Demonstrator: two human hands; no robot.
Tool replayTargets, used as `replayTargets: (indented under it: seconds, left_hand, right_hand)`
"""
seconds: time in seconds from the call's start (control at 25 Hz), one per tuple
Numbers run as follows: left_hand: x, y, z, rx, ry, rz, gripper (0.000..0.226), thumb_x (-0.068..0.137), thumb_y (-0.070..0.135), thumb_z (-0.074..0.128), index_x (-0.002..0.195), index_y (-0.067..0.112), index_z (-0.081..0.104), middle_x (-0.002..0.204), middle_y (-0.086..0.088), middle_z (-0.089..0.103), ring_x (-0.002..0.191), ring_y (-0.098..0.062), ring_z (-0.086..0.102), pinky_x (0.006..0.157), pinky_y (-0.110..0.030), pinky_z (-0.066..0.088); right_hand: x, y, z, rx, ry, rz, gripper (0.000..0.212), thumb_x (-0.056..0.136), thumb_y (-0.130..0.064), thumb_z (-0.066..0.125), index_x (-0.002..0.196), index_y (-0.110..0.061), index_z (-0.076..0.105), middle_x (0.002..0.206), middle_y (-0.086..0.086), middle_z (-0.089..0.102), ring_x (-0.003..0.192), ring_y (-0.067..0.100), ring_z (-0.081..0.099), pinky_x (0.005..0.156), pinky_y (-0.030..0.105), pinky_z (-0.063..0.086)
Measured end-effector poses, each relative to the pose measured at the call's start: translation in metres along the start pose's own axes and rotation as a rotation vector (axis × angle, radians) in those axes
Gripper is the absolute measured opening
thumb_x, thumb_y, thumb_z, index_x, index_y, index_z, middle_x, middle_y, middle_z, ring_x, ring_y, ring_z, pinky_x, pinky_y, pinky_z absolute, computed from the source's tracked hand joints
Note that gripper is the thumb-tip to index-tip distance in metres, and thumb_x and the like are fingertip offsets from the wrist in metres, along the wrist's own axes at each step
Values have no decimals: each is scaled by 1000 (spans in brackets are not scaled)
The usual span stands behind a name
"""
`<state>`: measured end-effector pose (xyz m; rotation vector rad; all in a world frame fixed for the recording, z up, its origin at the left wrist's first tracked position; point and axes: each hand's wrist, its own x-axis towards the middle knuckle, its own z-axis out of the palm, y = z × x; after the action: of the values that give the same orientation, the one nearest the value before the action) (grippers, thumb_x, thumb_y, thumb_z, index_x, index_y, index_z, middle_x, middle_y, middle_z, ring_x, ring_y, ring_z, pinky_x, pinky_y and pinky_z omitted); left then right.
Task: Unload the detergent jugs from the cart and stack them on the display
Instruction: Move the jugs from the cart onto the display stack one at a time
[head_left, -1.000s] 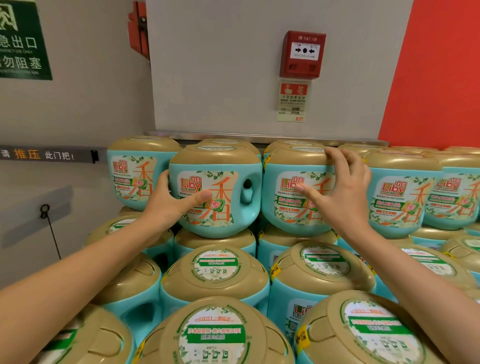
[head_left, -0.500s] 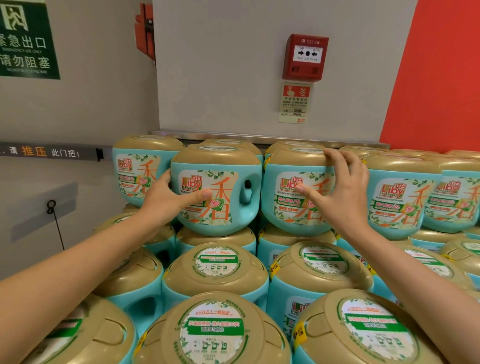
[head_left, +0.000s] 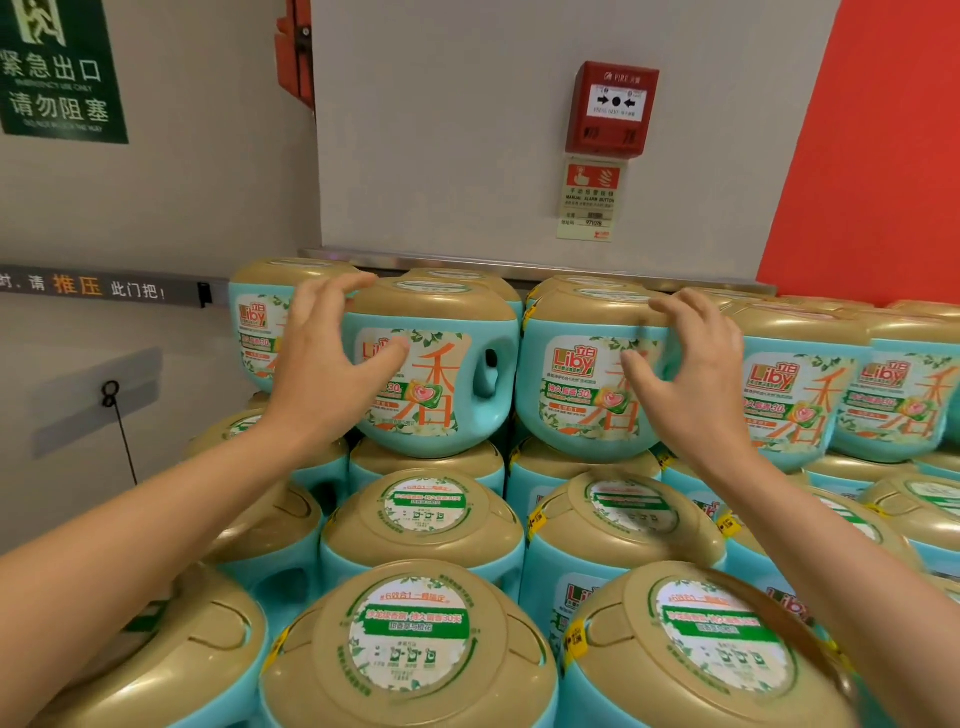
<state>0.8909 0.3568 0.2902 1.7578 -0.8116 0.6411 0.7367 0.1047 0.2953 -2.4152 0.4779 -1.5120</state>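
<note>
Atop display stack (head_left: 410, 649): my left hand (head_left: 332, 364) spread, thumb on left jug (head_left: 441, 384) label; right hand (head_left: 691, 374) clawed at neighbouring jug (head_left: 576, 384) lid, blurred, grip unclear. Likely step: squaring placed jugs. Next: let go, fetch another.

Head camera looks forward, close over stacked jugs (head_left: 410, 644), toward wall (head_left: 441, 130).

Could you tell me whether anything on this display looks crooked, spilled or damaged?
Nothing stands out: the top-row jugs stand upright, labels forward, no spill visible. Left hand and right hand reach two of them.
</note>
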Motion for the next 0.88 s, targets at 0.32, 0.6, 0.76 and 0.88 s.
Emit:
replayTargets:
  seconds: [0.32,0.6,0.76,0.88]
  left_hand:
    - [-94,81,-43,-707,-338,-16,17,81,18,61,96,21,70,90,7,75,84,-4,68,73,-14,52]
    - [-222,114,-33,-977,-852,-207,16,79,16,67,94,16,70,86,6,75,81,-1,68,69,-9,48]
    - [-303,130,-7,-941,-1085,-363,21,88,-5,59,93,13,69,87,-1,74,74,3,67,66,-8,47]
    - [-359,146,14,-841,-1278,-303,20,89,-1,62,95,16,70,91,1,74,80,1,67,70,-8,47]
  right_hand:
    - [-120,-48,-104,442,113,191,12,90,-18,61,89,-29,64,83,8,70,71,13,68,65,22,55]
    - [-289,-77,-185,366,221,579,17,93,-2,58,89,-16,66,74,8,67,60,4,62,57,12,48]
    - [-386,-86,-232,268,283,855,20,91,3,58,84,-14,67,71,6,66,57,1,61,57,11,48]
    - [-458,-89,-271,183,330,1070,17,91,-1,59,85,-14,68,73,3,70,60,3,65,55,11,48]
